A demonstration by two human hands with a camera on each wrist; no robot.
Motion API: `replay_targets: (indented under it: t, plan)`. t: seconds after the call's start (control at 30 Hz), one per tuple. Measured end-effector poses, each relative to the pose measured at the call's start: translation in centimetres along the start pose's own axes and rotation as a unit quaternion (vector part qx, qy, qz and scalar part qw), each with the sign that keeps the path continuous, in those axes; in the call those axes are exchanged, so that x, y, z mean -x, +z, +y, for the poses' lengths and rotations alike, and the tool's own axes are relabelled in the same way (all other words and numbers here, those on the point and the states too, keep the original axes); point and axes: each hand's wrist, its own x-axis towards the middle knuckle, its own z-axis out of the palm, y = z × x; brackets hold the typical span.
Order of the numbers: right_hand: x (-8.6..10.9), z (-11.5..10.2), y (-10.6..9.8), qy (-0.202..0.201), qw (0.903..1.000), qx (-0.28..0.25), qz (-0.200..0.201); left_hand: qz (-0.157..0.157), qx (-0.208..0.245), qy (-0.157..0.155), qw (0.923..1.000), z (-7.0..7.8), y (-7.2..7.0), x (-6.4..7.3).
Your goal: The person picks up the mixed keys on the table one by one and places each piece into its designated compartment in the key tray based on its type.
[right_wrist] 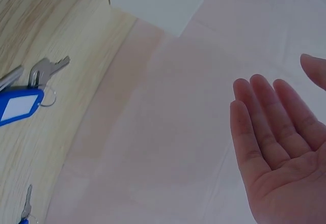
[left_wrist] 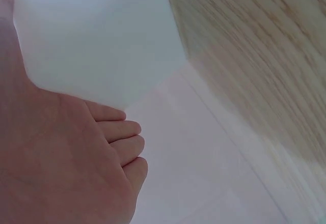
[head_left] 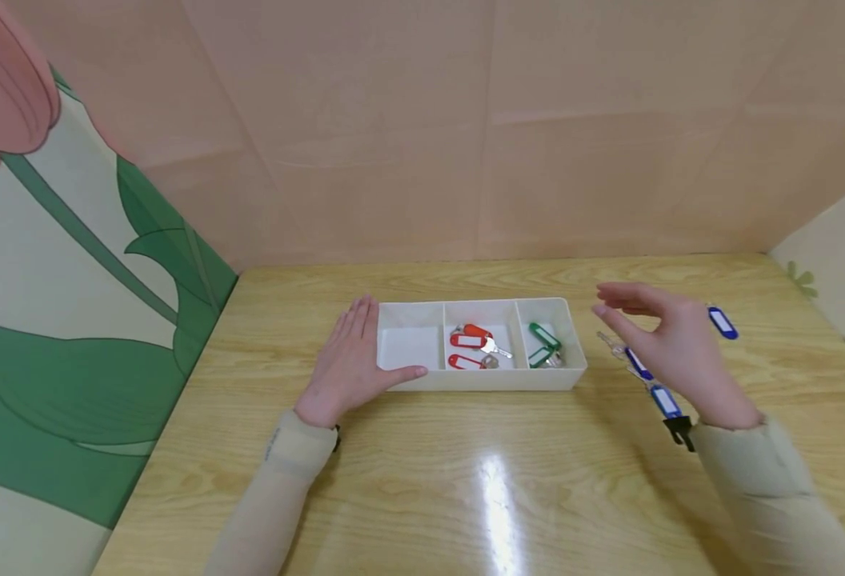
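A white three-part tray (head_left: 483,381) stands on the table. My left hand (head_left: 350,356) lies flat against its left end, fingers straight, thumb over the front rim; the left wrist view shows the palm along the white wall (left_wrist: 97,40). Keys with red tags (head_left: 469,341) lie in the middle compartment and keys with green tags (head_left: 545,336) in the right one; the left one shows its bare floor. To the right of the tray, my right hand (head_left: 670,344) hovers above the table with thumb and fingers apart, holding nothing. Blue-tagged keys (head_left: 666,402) lie beneath and beside it.
Another blue tag (head_left: 722,322) lies farther right on the wooden table (head_left: 394,480). A black clip-like piece (head_left: 678,432) shows by the right sleeve. Behind the table hangs a pinkish cloth (head_left: 480,160), and a flower-painted panel (head_left: 70,360) borders the left side.
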Motion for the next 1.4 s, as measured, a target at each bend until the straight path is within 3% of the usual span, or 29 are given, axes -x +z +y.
replay_targets:
  t: [0.4, 0.77, 1.03, 1.4]
  plan:
    - [0.3, 1.1, -1.4, 0.033, 0.9991, 0.026, 0.008, -0.003, -0.005, 0.001, 1.0, 0.1, -0.1, 0.0]
    - [0.7, 1.7, -2.5, 0.06, 0.9975, 0.037, -0.007, -0.001, -0.002, 0.005, 1.0, 0.1, -0.1, 0.0]
    - [0.9, 2.4, -3.3, 0.064, 0.997, 0.039, 0.017, 0.002, 0.002, 0.006, 1.0, 0.0, 0.1, 0.1]
    - [1.2, 3.2, -5.0, 0.122, 0.9909, 0.055, 0.011, -0.002, 0.005, 0.006, 1.0, 0.1, -0.1, 0.2]
